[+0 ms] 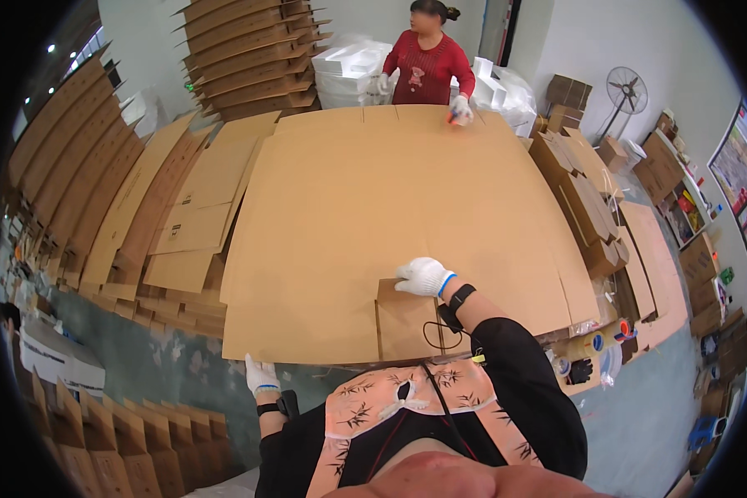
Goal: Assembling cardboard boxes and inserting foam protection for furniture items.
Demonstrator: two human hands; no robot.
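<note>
A large flat cardboard sheet (340,199) lies across the work surface in front of me. My right hand (424,276), in a white knit glove with a blue cuff, has its fingers closed on the top edge of a cardboard flap (402,319) near the sheet's close side. My left hand (261,375), gloved the same way, is at the sheet's near left corner with its fingers at the edge; the underside of that grip is hidden. Beside my right wrist hangs a thin black cable loop (441,334).
Across the sheet stands a person in red (427,70), gloved, holding a small orange-red thing. Folded cardboard (245,58) is stacked high at back left, more (195,212) along the left. Boxes (577,199) line the right edge; tape rolls (593,342) lie near right.
</note>
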